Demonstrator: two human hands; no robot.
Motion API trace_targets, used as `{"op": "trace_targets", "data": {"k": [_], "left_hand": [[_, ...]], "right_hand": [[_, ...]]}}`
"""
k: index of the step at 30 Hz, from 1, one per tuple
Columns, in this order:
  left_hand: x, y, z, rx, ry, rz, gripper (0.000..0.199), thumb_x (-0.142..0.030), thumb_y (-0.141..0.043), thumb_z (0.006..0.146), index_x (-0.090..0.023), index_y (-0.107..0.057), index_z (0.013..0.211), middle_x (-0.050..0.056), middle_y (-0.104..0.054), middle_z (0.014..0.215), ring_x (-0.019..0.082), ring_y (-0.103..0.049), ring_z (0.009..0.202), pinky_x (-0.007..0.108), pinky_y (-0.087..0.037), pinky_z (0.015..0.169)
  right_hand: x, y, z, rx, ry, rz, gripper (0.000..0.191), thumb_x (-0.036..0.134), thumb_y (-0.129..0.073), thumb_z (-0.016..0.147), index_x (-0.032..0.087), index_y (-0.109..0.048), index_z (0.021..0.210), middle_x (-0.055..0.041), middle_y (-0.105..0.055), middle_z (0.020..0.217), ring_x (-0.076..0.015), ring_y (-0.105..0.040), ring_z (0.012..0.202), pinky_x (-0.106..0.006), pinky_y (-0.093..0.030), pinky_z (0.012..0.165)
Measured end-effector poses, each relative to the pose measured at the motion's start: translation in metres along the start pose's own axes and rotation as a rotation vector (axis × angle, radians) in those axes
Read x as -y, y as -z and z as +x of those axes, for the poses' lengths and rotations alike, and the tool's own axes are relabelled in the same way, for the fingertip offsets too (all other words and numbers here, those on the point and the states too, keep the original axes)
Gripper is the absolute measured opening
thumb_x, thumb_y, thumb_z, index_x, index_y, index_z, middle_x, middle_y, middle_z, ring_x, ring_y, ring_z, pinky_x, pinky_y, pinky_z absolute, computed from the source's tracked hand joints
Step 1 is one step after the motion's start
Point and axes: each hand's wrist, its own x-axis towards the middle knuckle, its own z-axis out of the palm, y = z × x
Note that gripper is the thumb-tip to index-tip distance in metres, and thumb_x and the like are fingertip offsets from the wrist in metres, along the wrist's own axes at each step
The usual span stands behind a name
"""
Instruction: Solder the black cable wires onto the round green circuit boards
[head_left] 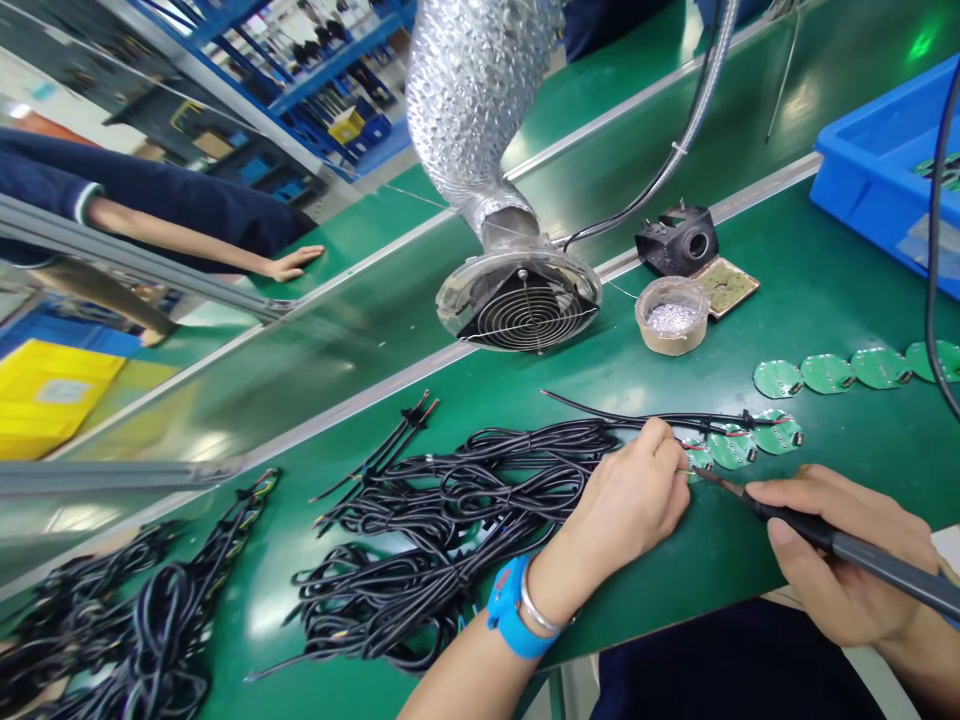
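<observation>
My right hand [855, 555] is closed around a soldering iron [847, 550], its tip pointing left at a small green circuit board [699, 457]. My left hand [637, 490], with a blue wristband [517, 610] and a metal bangle, pinches a thin wire [684, 470] at that board's edge; the fingers hide most of it. Two more round boards [731, 447] continue the row to the right. Black cables [637, 412] with reddish wire ends lie across these boards. Beside my left forearm spreads a heap of coiled black cables [480, 480].
A fume extractor [525, 300] hangs over the green bench. Behind the boards are a round tub of silvery bits [673, 318], a black iron stand [679, 240] and a blue bin [885, 170]. More round boards [877, 368] line the right. Another person's hand [296, 263] rests across the line.
</observation>
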Motion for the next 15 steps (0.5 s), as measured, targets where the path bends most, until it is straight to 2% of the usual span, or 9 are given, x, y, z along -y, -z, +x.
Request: {"op": "trace_targets", "data": {"k": [5,10,15], "left_hand": [[-0.002,0.000,0.001,0.024,0.011,0.053,0.015,-0.022,-0.041,0.097,-0.017,-0.055,0.101,0.007,-0.053,0.106,0.017,-0.062,0.079,0.032,-0.059,0.068],[0.000,-0.001,0.002,0.022,0.011,0.057,0.011,-0.021,-0.044,0.096,-0.018,-0.055,0.098,0.005,-0.052,0.105,0.015,-0.061,0.076,0.029,-0.058,0.066],[0.002,-0.001,0.002,-0.005,-0.006,0.042,0.010,-0.021,-0.045,0.095,-0.018,-0.055,0.097,0.004,-0.052,0.104,0.015,-0.060,0.074,0.028,-0.057,0.064]], "right_hand": [[-0.004,0.001,-0.002,0.028,0.041,-0.014,0.021,0.010,-0.055,0.084,0.018,-0.065,0.101,-0.0023,-0.065,0.073,-0.0120,-0.060,0.058,-0.024,-0.051,0.052],[0.000,-0.001,-0.002,0.066,0.127,0.015,0.026,0.007,-0.055,0.082,0.016,-0.063,0.105,-0.0019,-0.061,0.069,-0.0118,-0.055,0.054,-0.025,-0.048,0.048],[0.002,-0.005,-0.011,0.021,0.213,-0.090,0.026,0.008,-0.054,0.083,0.016,-0.063,0.106,-0.0022,-0.064,0.072,-0.0146,-0.060,0.061,-0.029,-0.052,0.055]]}}
